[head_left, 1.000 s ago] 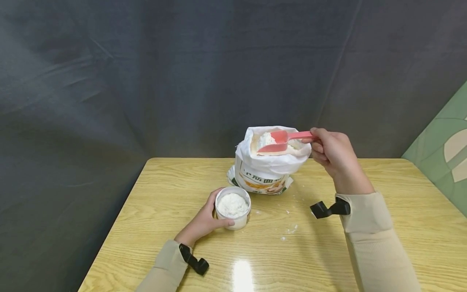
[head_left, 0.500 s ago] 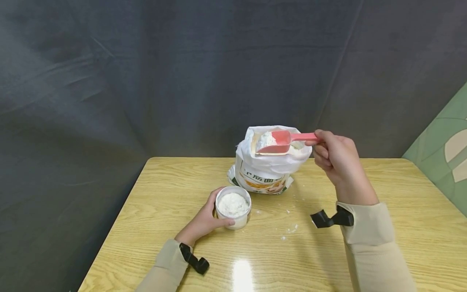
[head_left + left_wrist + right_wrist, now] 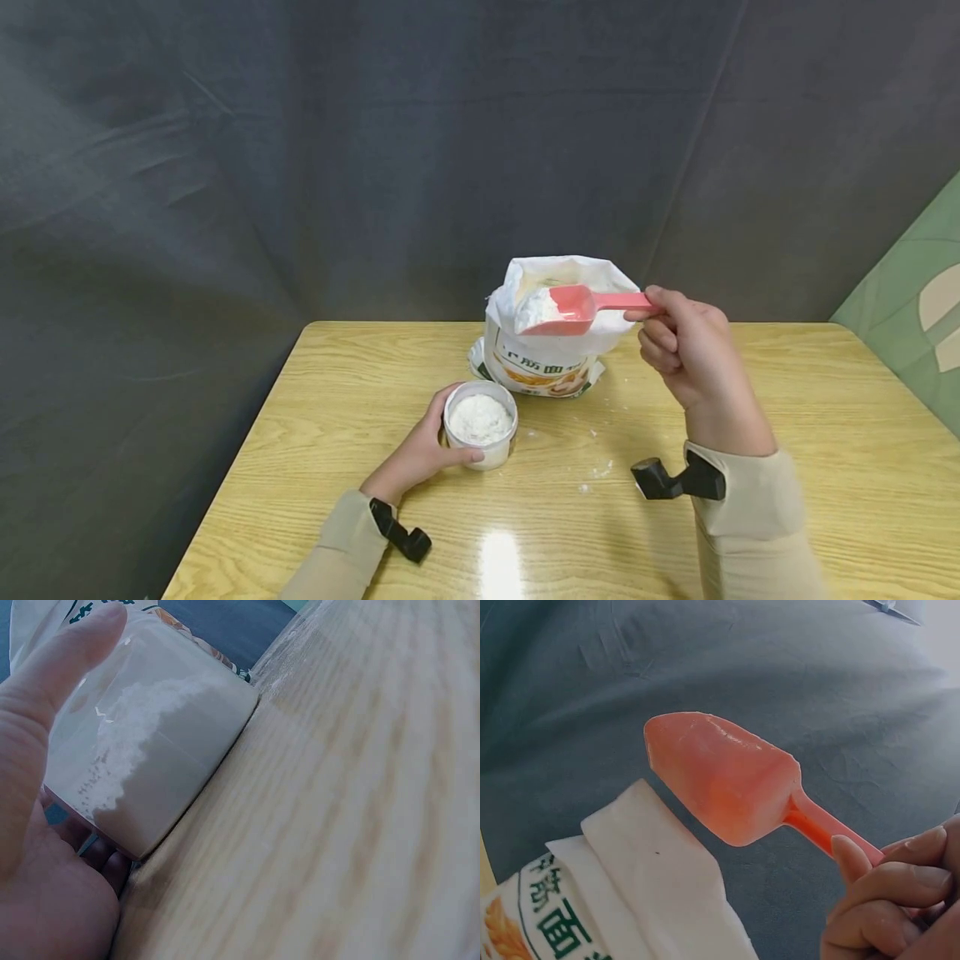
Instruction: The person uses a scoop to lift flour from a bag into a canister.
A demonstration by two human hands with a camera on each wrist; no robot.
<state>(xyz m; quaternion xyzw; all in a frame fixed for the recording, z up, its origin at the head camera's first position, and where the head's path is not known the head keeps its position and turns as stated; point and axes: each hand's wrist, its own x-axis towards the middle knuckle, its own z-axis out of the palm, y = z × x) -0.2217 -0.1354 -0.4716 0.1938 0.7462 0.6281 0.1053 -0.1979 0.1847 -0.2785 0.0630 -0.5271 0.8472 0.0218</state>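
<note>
While the right hand [image 3: 693, 350] pinches the end of its handle between thumb and fingers, a pink scoop [image 3: 579, 310] hangs level above the open mouth of a white printed bag [image 3: 528, 342], clear of its rim in the right wrist view. White powder [image 3: 535, 311] is heaped at the scoop's front end, on the side away from the gripping hand. In front of the bag and a little to its left, a translucent tub [image 3: 492, 458] stands upright on the wooden table [image 3: 360, 367]. The left hand [image 3: 420, 454] holds this tub, thumb across the near side and fingers around the left; more white powder [image 3: 481, 419] lies inside. Small white specks [image 3: 602, 471] dot the tabletop in front of the bag, and a dark cloth [image 3: 480, 150] hangs behind it.
</note>
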